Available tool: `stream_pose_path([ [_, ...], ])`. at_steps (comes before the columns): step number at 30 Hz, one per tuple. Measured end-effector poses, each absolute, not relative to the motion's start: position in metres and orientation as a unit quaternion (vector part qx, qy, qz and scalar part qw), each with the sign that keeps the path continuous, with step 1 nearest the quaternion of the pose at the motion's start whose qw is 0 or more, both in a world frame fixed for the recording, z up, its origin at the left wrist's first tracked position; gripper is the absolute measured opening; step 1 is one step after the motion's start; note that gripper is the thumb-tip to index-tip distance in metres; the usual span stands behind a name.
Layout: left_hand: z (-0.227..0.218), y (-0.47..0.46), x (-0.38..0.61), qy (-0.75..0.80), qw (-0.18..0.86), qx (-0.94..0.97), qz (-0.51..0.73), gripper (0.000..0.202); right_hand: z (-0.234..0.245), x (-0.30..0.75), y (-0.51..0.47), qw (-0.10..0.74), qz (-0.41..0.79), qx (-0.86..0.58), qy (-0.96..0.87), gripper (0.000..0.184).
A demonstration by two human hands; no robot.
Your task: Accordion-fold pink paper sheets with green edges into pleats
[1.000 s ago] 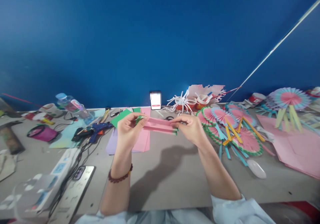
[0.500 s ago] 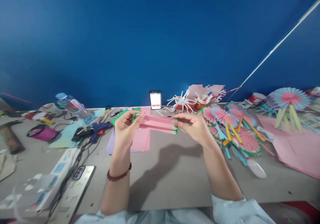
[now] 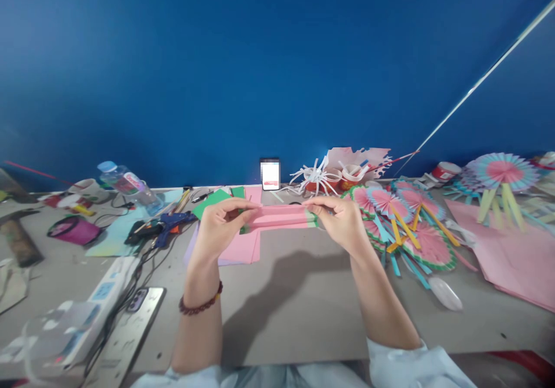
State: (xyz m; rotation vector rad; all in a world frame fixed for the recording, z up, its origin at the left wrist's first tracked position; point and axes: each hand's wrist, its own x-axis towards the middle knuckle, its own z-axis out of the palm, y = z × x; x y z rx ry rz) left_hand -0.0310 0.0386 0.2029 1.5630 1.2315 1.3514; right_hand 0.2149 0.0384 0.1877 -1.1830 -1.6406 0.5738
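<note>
A pleated strip of pink paper [image 3: 281, 217] with green ends is held level above the table, stretched between my two hands. My left hand [image 3: 223, 223] pinches its left end, thumb in front and fingers behind. At the right end, my right hand [image 3: 336, 217] grips the upper corner between thumb and fingers. The folds run lengthwise between the hands. Below and behind the left hand lie pink paper sheets [image 3: 243, 248] with green paper [image 3: 211, 202] beside them.
Finished paper fans [image 3: 429, 243] with yellow and blue strips lie at right, near a white plastic spoon [image 3: 446, 294]. A phone [image 3: 270, 174] stands against the blue wall. On the left are a glue gun [image 3: 169, 225], bottle [image 3: 130, 184], power strip [image 3: 102, 304] and another phone [image 3: 134, 330].
My left hand has shifted slightly left and down, and its grip on the strip has changed. My right hand has moved a little right, still holding the strip.
</note>
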Motion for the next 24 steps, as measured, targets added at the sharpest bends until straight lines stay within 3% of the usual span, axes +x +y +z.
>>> stream_pose_path([
  [10,0.203,0.039,-0.031,0.512,0.345,0.588,0.523,0.029,0.186,0.217,0.041,0.488,0.219,-0.485,-0.692,0.019],
  [13,0.202,0.038,-0.028,0.509,0.341,0.586,0.531,0.032,0.188,0.223,0.043,0.450,0.240,-0.480,-0.714,0.016],
  [16,0.200,0.037,-0.022,0.497,0.291,0.627,0.524,0.023,0.190,0.225,0.044,0.411,0.243,-0.444,-0.758,0.013],
  [21,0.195,0.028,-0.006,0.453,0.221,0.715,0.484,0.022,0.190,0.210,0.039,0.441,0.206,-0.369,-0.792,0.018],
  [24,0.193,0.022,0.004,0.439,0.223,0.721,0.487,0.029,0.189,0.198,0.036,0.453,0.185,-0.357,-0.796,0.009],
])
